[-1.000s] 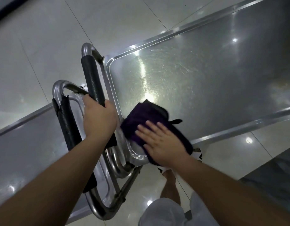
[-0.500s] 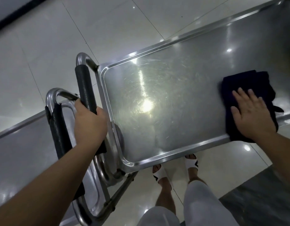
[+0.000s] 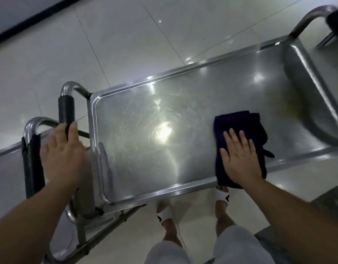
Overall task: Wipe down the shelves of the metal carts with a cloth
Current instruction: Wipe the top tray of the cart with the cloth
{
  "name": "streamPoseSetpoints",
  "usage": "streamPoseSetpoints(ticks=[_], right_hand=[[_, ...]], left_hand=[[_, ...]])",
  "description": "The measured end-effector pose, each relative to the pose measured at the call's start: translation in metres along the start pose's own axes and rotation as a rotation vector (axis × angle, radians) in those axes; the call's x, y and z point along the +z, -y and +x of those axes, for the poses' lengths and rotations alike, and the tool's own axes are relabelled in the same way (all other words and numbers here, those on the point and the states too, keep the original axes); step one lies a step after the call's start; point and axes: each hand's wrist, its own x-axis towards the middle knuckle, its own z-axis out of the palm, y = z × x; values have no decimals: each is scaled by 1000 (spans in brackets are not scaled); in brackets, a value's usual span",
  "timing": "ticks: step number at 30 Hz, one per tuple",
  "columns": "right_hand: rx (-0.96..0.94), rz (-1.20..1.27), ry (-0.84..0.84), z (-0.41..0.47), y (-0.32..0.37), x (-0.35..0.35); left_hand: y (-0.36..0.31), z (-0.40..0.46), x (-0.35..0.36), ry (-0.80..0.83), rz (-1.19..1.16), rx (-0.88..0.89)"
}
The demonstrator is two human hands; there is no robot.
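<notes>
The top shelf of a steel cart lies below me, scratched and shiny. A folded dark purple cloth rests on its right part, near the front rim. My right hand presses flat on the cloth with straight fingers. My left hand is blurred and hovers over the cart's black-padded left handle, fingers spread and loose, not wrapped round it.
A second steel cart with its own black-padded handle butts against the left end. The wiped cart's far handle rises at upper right. My feet in white sandals stand on pale floor tiles; a dark mat lies at lower right.
My right hand swept the cloth from the shelf's left corner to its right part. My left hand has loosened from its grip on the padded handle.
</notes>
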Motion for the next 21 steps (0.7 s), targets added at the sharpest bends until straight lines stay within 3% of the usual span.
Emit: streamPoseSetpoints(ticks=[2,5,10,15,21], right_hand=[[-19,-12,38,2,-4,-4],[-52,4,-7,7,-8,-18],[-214,-8,-60,29,-22,-22],[-220,-28,-56,35,-29,-4],[-292,-42,-111,41,-36,4]], left_hand=[[-19,1,-4,51,47,-1],[-83,-9,-4,139,-80,-53],[-206,-44,21,331,-292,78],[-280,-47,49,292,-404,115],[-319,-37,76,257,-388,-55]])
